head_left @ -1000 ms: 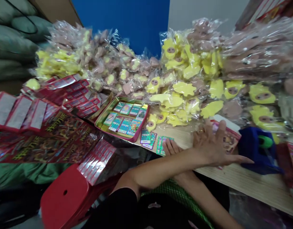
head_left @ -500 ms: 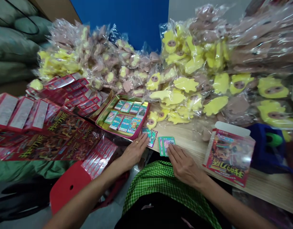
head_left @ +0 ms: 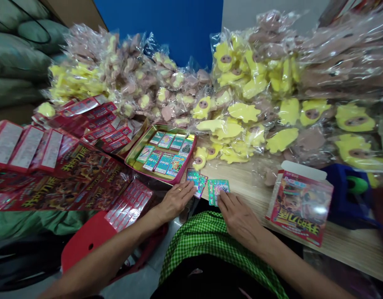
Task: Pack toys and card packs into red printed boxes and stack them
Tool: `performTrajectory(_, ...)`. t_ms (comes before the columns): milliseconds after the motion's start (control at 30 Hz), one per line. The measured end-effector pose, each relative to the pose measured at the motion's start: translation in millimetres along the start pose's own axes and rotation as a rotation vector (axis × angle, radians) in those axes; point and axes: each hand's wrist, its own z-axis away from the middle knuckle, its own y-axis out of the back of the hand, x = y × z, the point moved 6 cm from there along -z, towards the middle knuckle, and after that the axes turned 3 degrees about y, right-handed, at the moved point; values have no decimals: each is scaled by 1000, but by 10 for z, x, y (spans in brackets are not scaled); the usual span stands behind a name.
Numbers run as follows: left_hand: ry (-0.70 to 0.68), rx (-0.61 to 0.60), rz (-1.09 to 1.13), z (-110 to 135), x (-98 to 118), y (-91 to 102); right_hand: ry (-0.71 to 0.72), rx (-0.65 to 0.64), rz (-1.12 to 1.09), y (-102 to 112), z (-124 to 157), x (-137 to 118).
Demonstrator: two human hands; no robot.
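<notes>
Trading cards lie face up in two small overlapping groups at the table's front edge. Over the lower left of the left group of cards rests my left hand, a ring on one finger, its fingers stretched out flat. My right hand lays its outstretched fingertips on the right group of cards, covering the lower right corner. Just beyond my left hand sits an open tin with a gold inside and pink rim, holding several cards in two rows.
Bagged yellow and pink plush toys are heaped along the back. Red printed boxes pile up at left, above a red stool. An open card box and a blue holder stand on the right.
My left hand has slid slightly down and left, uncovering more of the left cards. The right cards are a little more fanned out, with my right fingers still on them.
</notes>
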Motion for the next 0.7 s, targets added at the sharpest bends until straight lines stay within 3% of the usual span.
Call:
performTrajectory(133, -65, 127, 82, 23, 0, 112, -29, 27, -53, -5, -14, 39)
performTrajectory(267, 86, -21, 21, -34, -26, 68, -25, 37, -5, -38, -33, 32)
performTrajectory(333, 98, -51, 20, -26, -29, 55, -25, 17, 13, -57, -43, 31)
performTrajectory(533, -34, 107, 41, 42, -69, 93, -36, -5, 19, -80, -98, 54)
performTrajectory(700, 14, 73, 91, -33, -146, 84, -12, 5, 97, -93, -140, 59)
